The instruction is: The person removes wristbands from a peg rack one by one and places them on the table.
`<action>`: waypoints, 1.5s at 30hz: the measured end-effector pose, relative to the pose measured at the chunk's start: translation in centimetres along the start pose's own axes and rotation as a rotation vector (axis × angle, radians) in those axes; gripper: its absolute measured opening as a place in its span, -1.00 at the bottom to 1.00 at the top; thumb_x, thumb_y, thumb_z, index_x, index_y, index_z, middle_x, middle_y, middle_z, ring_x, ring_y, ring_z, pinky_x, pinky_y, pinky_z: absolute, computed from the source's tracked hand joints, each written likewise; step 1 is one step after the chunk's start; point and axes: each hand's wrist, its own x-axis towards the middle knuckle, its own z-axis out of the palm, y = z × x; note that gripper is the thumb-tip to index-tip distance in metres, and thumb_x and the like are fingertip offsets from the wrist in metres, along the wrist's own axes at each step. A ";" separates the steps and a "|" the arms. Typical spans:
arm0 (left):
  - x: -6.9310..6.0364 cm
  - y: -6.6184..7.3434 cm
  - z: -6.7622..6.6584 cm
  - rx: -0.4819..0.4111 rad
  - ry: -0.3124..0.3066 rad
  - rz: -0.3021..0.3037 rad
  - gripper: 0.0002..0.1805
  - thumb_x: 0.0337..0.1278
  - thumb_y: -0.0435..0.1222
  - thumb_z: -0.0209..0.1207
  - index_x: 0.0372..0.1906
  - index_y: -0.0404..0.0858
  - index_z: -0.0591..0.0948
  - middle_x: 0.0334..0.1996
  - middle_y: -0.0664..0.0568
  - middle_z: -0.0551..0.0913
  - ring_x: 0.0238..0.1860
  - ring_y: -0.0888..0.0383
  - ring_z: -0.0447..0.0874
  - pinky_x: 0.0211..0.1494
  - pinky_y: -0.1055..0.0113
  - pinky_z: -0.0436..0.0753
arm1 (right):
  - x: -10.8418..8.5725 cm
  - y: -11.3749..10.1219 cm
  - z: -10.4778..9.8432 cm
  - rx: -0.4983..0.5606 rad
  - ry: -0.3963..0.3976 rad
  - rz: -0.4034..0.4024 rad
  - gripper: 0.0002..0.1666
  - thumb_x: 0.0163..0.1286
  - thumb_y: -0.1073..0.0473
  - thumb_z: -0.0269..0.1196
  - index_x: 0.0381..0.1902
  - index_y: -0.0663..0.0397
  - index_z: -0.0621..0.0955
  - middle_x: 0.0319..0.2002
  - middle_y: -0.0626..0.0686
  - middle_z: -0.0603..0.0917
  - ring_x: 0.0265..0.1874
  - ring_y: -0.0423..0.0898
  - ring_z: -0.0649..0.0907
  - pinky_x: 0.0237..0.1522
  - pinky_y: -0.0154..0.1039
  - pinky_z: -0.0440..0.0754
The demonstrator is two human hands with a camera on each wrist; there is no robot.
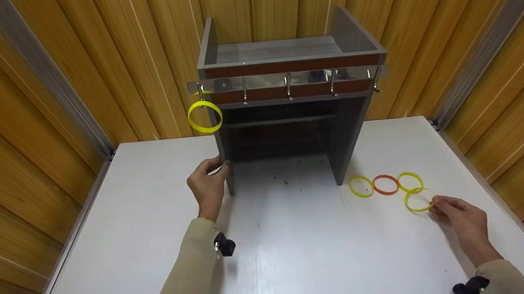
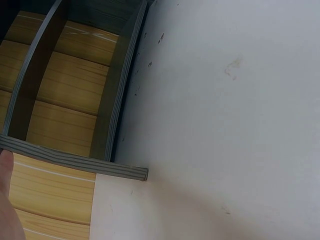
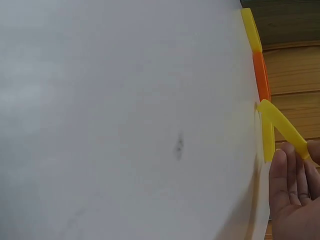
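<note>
My left hand [image 1: 206,181] is at the left side panel of a grey wooden shelf unit [image 1: 347,126], its thumb at the front edge and its fingers by the outer face. In the left wrist view only part of that hand [image 2: 7,200] shows beside the panel [image 2: 75,161]. Lower right, my right hand [image 1: 464,220] pinches a yellow ring [image 1: 417,210] between thumb and fingers. The ring is tilted, its far side over another yellow ring [image 1: 411,173]. Left of these lie an orange ring [image 1: 386,193] and a third yellow ring [image 1: 362,196]. The right wrist view shows the pinched ring [image 3: 285,127] up close.
A metal rail [image 1: 266,80] with several hooks crosses the shelf's front. One yellow ring [image 1: 206,131] hangs from its leftmost hook. The shelf stands on a white table [image 1: 289,252] with small dark specks. Wood-patterned walls [image 1: 495,77] enclose the back and sides.
</note>
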 end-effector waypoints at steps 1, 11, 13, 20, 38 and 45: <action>0.0 0.0 0.0 0.000 -0.002 0.001 -0.81 0.12 -0.50 0.51 -0.14 -0.32 0.83 -0.20 -0.03 0.85 -0.13 0.09 0.84 -0.14 0.38 0.78 | 0.1 0.1 -0.1 -0.007 0.004 0.006 -0.87 0.40 0.14 0.51 -0.14 -0.04 0.78 -0.26 -0.15 0.81 -0.27 -0.24 0.82 -0.08 -0.34 0.76; 0.0 -0.1 0.0 -0.008 -0.001 0.008 -0.80 0.11 -0.51 0.50 -0.14 -0.33 0.83 -0.21 -0.04 0.85 -0.14 0.09 0.85 -0.16 0.42 0.77 | 0.4 0.4 -0.5 -0.063 0.057 0.043 -0.89 0.47 0.17 0.44 -0.10 0.03 0.74 -0.31 -0.16 0.80 -0.29 -0.25 0.81 -0.11 -0.33 0.77; 0.0 -0.1 0.0 -0.015 0.000 0.009 -0.80 0.11 -0.52 0.51 -0.14 -0.33 0.83 -0.21 -0.04 0.85 -0.14 0.09 0.85 -0.16 0.42 0.77 | 0.4 0.4 -0.5 -0.081 0.066 0.045 -0.85 0.49 0.17 0.42 -0.06 0.07 0.72 -0.31 -0.17 0.80 -0.29 -0.26 0.80 -0.12 -0.34 0.77; 0.1 0.1 0.0 -0.027 0.002 0.018 -0.80 0.10 -0.52 0.51 -0.15 -0.33 0.83 -0.21 -0.05 0.84 -0.14 0.06 0.84 -0.16 0.43 0.77 | 0.3 0.5 -0.6 -0.250 0.083 -0.017 -0.55 0.54 0.10 0.37 0.21 0.29 0.59 -0.26 -0.25 0.73 -0.25 -0.35 0.76 -0.10 -0.41 0.74; 0.0 -0.1 0.0 -0.020 0.011 0.023 -0.79 0.08 -0.52 0.52 -0.16 -0.33 0.83 -0.23 -0.06 0.85 -0.15 0.03 0.85 -0.19 0.44 0.76 | -0.1 -0.8 0.9 -0.068 0.081 -0.124 -0.59 0.40 0.16 0.50 0.13 0.14 0.68 -0.22 -0.24 0.76 -0.21 -0.33 0.79 -0.08 -0.45 0.71; -0.1 -0.1 0.0 -0.018 0.014 0.032 -0.79 0.07 -0.52 0.52 -0.16 -0.35 0.83 -0.23 -0.07 0.85 -0.14 0.01 0.85 -0.18 0.43 0.76 | -0.9 -2.5 3.0 -0.058 0.042 -0.205 -0.51 0.39 0.12 0.51 0.19 0.18 0.66 -0.15 -0.22 0.77 -0.20 -0.33 0.80 -0.02 -0.45 0.68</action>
